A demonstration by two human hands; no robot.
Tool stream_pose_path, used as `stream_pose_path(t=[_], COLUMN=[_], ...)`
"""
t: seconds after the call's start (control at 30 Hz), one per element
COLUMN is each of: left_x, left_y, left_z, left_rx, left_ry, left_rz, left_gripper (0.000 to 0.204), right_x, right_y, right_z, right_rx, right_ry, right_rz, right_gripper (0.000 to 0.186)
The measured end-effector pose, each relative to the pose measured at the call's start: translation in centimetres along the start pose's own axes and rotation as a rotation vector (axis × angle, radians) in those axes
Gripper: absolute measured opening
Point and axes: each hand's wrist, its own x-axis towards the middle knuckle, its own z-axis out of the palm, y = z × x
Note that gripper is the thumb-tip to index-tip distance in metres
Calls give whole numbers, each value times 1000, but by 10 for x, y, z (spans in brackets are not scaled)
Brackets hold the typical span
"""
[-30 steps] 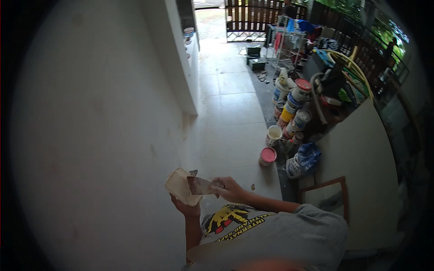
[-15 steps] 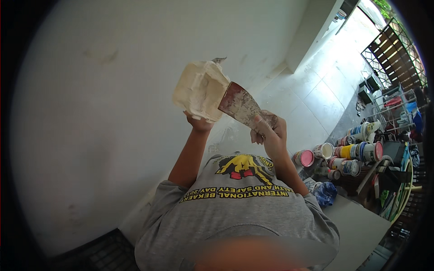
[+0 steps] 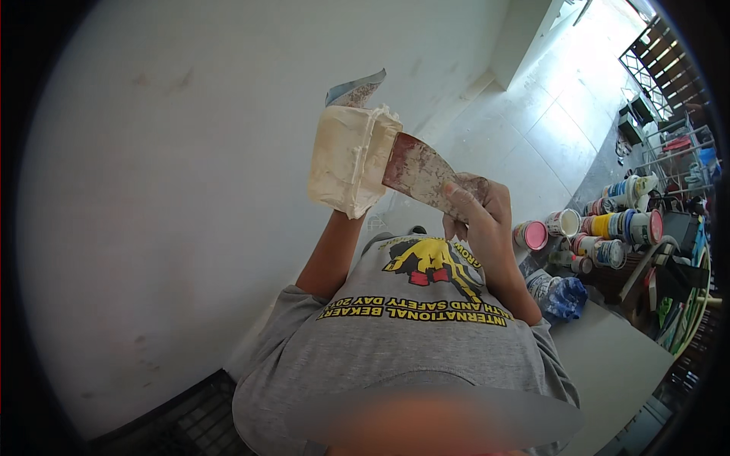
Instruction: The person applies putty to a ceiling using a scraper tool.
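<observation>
A cream-white plastic tub [image 3: 334,159], its rim and inside coated with pale paste, is held up in front of the wall. My left hand [image 3: 348,221] supports it from beneath and behind; the fingers are hidden by the tub. A curled flap [image 3: 357,90], blue on one face and speckled grey on the other, sticks up past its far end. My right hand [image 3: 483,209] is closed on a putty knife [image 3: 422,173], thumb pressed on the blade. That wide blade is reddish near its edge and crusted with dried filler. Its edge meets the tub's open side.
A pale, smudged wall [image 3: 175,152] stands at the left. Floor tiles [image 3: 547,121] stretch to the far right. Several paint buckets [image 3: 564,223] are grouped at the right, by a metal rack [image 3: 677,163] and a blue crumpled bag [image 3: 566,298]. A dark grate [image 3: 190,418] lies lower left.
The tub has turned, its open side now facing the putty knife more, and the curled flap shows much more. Both hands appear slightly farther right as the whole view shifts.
</observation>
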Motion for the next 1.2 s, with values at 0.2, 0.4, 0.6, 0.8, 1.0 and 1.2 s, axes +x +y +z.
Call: stream_pose_path(t=[0.2,0.4,0.6,0.8,1.0,1.2], left_x=[-35,-25,-43,-62,-137,-132], left_y=[1,22,32,53,58,69], left_z=[1,38,62,88,72,120], left_rx=[261,80,-39,58,-288,142], left_ry=[129,108,-53,-105,241,102], left_rz=[-72,-131,19,216,174,368], left_gripper=[69,75,90,63,63,64], right_x=[-25,-35,-55,-73,-112,-112], right_y=[-4,-25,-32,-36,-22,-33], right_z=[7,22,27,44,54,29], right_rx=[-83,-80,-117,-155,-206,-211], right_ry=[32,106,63,-27,-173,-324], right_rz=[18,19,47,81,-1,-6], right_gripper=[28,27,28,28,29,31])
